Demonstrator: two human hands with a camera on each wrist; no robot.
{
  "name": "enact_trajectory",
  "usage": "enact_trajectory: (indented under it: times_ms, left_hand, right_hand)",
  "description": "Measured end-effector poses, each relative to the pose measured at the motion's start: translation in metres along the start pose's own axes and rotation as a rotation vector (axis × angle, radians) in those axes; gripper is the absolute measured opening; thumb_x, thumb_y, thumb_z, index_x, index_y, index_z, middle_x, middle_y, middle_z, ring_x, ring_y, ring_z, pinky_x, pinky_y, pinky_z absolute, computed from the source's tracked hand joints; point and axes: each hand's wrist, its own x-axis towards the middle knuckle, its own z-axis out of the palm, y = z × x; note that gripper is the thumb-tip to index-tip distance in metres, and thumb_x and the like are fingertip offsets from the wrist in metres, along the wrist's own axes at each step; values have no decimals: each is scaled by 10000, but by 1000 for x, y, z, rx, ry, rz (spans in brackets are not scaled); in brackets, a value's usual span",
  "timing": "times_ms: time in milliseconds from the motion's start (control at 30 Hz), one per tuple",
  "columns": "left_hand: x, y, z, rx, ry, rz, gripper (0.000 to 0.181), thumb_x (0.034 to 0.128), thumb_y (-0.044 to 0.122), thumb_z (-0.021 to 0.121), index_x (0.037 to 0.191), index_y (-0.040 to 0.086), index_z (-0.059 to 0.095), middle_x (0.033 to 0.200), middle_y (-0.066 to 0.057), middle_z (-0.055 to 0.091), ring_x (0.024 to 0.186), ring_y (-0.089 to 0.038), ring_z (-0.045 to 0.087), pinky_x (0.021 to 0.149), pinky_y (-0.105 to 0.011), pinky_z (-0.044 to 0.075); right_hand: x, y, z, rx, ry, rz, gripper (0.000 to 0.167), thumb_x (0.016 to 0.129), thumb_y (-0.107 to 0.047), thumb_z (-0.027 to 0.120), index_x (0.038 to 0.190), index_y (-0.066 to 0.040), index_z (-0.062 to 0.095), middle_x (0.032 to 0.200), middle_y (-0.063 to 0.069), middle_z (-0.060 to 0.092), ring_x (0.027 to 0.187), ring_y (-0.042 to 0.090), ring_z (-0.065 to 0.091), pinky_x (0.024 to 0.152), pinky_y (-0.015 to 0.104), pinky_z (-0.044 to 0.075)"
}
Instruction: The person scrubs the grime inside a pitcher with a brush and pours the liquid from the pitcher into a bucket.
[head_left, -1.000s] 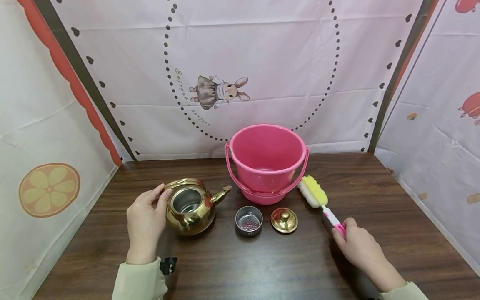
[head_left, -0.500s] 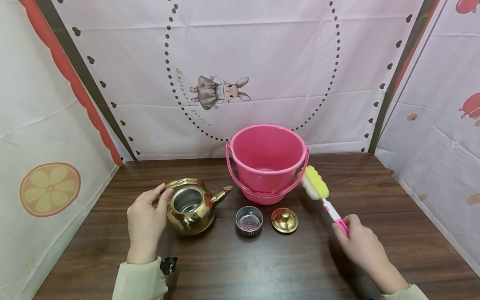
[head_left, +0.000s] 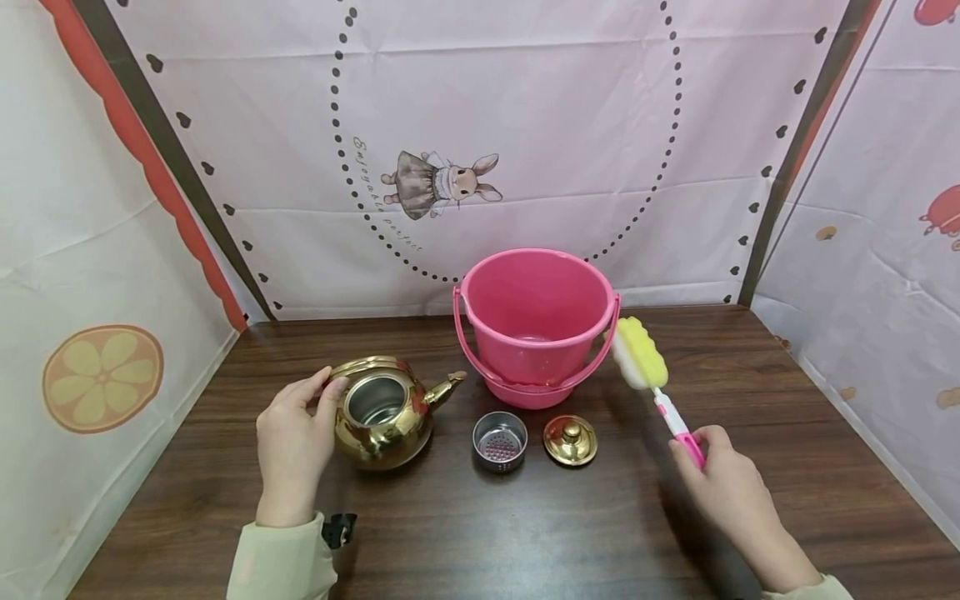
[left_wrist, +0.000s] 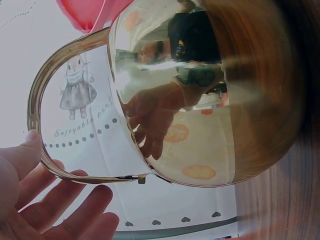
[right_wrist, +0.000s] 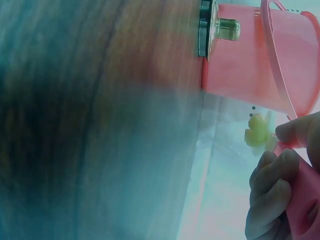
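Note:
A shiny gold teapot (head_left: 382, 437) without its lid stands at the left of the table, spout to the right. My left hand (head_left: 296, 442) pinches its arched handle (left_wrist: 36, 95) between thumb and fingers, as the left wrist view shows. In my right hand (head_left: 731, 492) is the pink and white handle of a sponge brush (head_left: 641, 358), gripped with curled fingers. Its yellow and white sponge head is raised above the table, just right of the pink bucket (head_left: 536, 358). Between the hands lie a steel strainer cup (head_left: 499, 442) and the gold lid (head_left: 570, 442), knob up.
The bucket stands at the back of the brown wooden table (head_left: 480, 542), its handle hanging down in front. Printed cloth walls (head_left: 570, 125) enclose the table at the back and both sides.
My right hand has lifted the sponge brush, its head moving up and slightly right, away from the table. The left hand stays on the teapot handle.

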Motion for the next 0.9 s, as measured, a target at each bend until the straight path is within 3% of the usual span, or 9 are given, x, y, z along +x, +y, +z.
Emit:
enact_trajectory:
  times_ms: [300, 500, 667, 900]
  left_hand:
    - [0, 0, 0, 1, 3, -1, 316, 877, 210, 681, 1090, -23, 694, 995, -231, 694, 855, -372, 660, 757, -516, 485]
    - [0, 0, 0, 7, -5, -8, 322, 883, 224, 673, 1101, -12, 692, 998, -226, 695, 843, -360, 662, 732, -509, 490]
    - [-1, -1, 1, 16, -15, -14, 322, 888, 224, 667, 1109, -9, 689, 1002, -223, 694, 847, -360, 657, 759, -514, 476]
    - [0, -2, 0, 12, -7, -4, 314, 883, 212, 673, 1098, -16, 692, 996, -229, 694, 841, -362, 659, 750, -511, 476]
  right_hand:
    - [-2, -2, 0, 49, 43, 16, 514, 956, -481, 466, 1139, -1, 451, 586, 29, 434, 480, 153, 391, 426, 297, 326]
    - [-6, -5, 3, 70, 117, 0, 457, 950, -428, 519, 1108, -2, 471, 593, 25, 444, 486, 143, 389, 430, 270, 321]
    - [-8, -5, 5, 81, 134, 11, 436, 945, -394, 546, 1106, 6, 478, 606, 28, 460, 503, 147, 397, 446, 266, 324]
    - [-8, -6, 6, 102, 177, 40, 447, 951, -386, 536, 1133, 17, 475, 682, 78, 573, 512, 141, 426, 445, 262, 343]
